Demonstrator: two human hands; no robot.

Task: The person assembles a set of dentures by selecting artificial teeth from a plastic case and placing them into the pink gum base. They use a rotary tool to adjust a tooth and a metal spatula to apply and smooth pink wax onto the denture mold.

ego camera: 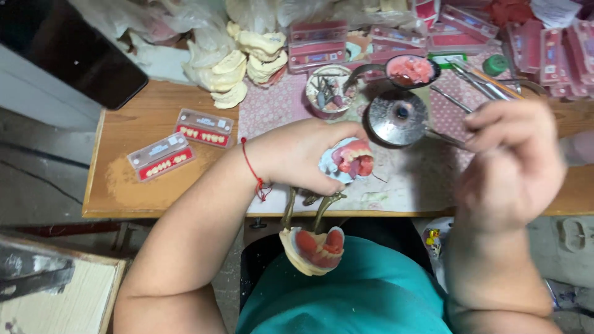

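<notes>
Left hand point(297, 154) is clenched around a hinged metal articulator point(312, 207), fingers point(328, 182) wrapped round its upper end, where a pink wax denture set-up on a pale cast point(351, 159) sits just past the fingertips, facing right toward the other hand. The articulator's long axis runs from that fist down and toward the person's body: two brass-coloured arms drop below the fingers to a second cast with red wax and teeth point(314, 248), which hangs off the tabletop point(148, 124) edge over the teal shirt point(365, 291). Right hand point(510, 164) is up and to the right of the denture, well apart from it, blurred; its fingers point(501, 124) are pinched on a thin metal instrument point(448, 139) whose shaft points left, toward the left hand's fingers (tip not clear, it passes behind or by a round shiny metal dish point(396, 117)). So the denture lies left and slightly below the right fingers, and the instrument's line runs roughly across to it; left hand is the nearer one, already touching. Beyond the fingers: small cup of burs point(328, 91), dark bowl of pink wax point(411, 69), stacked cream plaster casts point(247, 59), red tooth-card boxes point(318, 43). Left of the left wrist (red string on it) two tooth cards point(182, 143) lie flat on bare wood.
</notes>
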